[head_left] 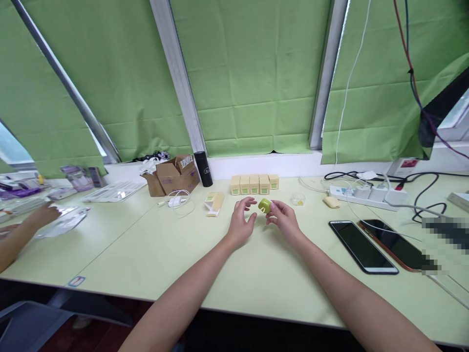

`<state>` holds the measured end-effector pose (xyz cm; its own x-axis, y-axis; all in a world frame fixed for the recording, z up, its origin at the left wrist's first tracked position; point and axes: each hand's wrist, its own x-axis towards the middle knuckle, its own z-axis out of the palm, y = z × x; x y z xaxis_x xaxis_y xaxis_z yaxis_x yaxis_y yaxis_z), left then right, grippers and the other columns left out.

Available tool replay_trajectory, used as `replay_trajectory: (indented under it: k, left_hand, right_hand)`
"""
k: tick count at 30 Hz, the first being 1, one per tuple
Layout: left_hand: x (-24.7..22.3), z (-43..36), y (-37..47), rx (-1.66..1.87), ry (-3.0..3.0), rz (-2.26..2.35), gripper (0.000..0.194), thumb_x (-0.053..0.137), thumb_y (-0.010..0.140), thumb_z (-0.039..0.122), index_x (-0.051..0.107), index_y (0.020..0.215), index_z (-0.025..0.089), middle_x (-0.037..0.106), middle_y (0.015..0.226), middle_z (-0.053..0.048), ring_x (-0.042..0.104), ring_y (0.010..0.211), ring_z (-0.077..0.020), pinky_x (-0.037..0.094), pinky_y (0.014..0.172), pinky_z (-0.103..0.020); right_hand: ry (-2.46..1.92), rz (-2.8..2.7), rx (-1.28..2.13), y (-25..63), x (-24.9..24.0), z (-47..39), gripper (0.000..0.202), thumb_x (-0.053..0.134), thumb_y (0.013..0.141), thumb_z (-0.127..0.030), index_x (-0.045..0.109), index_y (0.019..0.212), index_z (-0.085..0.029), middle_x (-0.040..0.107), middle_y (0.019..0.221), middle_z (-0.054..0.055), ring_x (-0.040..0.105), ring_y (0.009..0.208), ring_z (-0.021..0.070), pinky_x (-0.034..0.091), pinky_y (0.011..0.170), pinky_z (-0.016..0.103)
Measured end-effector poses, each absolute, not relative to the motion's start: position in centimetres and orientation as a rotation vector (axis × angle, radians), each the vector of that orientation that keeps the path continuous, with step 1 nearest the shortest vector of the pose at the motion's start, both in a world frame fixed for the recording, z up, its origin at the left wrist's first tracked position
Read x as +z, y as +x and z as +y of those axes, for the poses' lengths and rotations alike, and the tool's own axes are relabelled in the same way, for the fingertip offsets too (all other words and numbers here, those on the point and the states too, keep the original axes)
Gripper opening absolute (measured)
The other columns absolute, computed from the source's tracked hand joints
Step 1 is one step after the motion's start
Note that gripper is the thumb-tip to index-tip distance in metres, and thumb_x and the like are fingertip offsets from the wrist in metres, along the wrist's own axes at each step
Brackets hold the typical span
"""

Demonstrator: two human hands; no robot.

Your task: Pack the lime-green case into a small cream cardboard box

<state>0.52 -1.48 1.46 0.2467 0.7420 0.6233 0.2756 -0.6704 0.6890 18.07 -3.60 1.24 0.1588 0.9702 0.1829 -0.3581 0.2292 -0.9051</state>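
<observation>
My right hand pinches a small olive-green plastic piece between thumb and fingers, just above the table. To its left is my left hand, thumb and fingers spread and curved, with nothing held and a small gap to the green piece. Behind my hands stand several small yellow boxes side by side. An opened yellow carton lies flat to the left of them. A small clear container with something yellow in it sits to the right.
An opened cardboard box and a black bottle stand at the back left. On the right are two phones, a power strip and cables. Another person's arm reaches over plastic bags at far left.
</observation>
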Motion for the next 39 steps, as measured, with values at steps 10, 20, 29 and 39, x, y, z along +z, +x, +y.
replay_trajectory:
  k: [10,20,29,39]
  left_hand:
    - [1.38,-1.96,0.58,1.335,2.474,0.877,0.055,0.063,0.096,0.018,0.056,0.148,0.034,0.051,0.146,-0.011,0.043,0.137,-0.0306,0.045,0.117,-0.053]
    - [1.37,-1.34,0.78,1.348,2.190,0.928,0.049,0.076,0.088,0.018,0.067,0.135,0.030,0.063,0.130,-0.009,0.054,0.129,-0.0281,0.044,0.116,-0.049]
    - [1.36,-1.50,0.89,1.287,2.076,0.863,0.045,0.082,0.085,0.026,0.072,0.129,0.026,0.065,0.130,-0.010,0.058,0.129,-0.0284,0.042,0.117,-0.047]
    - [1.42,-1.14,1.22,1.293,1.832,0.838,0.036,0.077,0.089,0.045,0.077,0.114,0.020,0.070,0.126,-0.013,0.067,0.111,-0.0251,0.055,0.090,-0.036]
  right_hand:
    - [-0.854,-0.965,1.278,17.84,1.32,-3.99,0.064,0.083,0.068,-0.077,0.072,0.087,-0.017,0.071,0.075,0.007,0.065,0.063,0.0166,0.056,0.056,0.030]
    - [-0.965,-0.914,1.252,18.12,0.96,-3.86,0.070,0.084,0.057,-0.081,0.072,0.079,-0.016,0.070,0.069,0.006,0.064,0.063,0.0188,0.047,0.046,0.026]
    - [-0.929,-0.941,1.271,18.17,0.94,-3.85,0.060,0.086,0.060,-0.073,0.074,0.077,-0.016,0.070,0.070,0.006,0.063,0.065,0.0178,0.049,0.048,0.026]
    - [-0.995,-0.946,1.167,18.40,0.55,-3.36,0.057,0.082,0.063,-0.071,0.074,0.082,-0.017,0.070,0.072,0.006,0.063,0.067,0.0186,0.048,0.048,0.026]
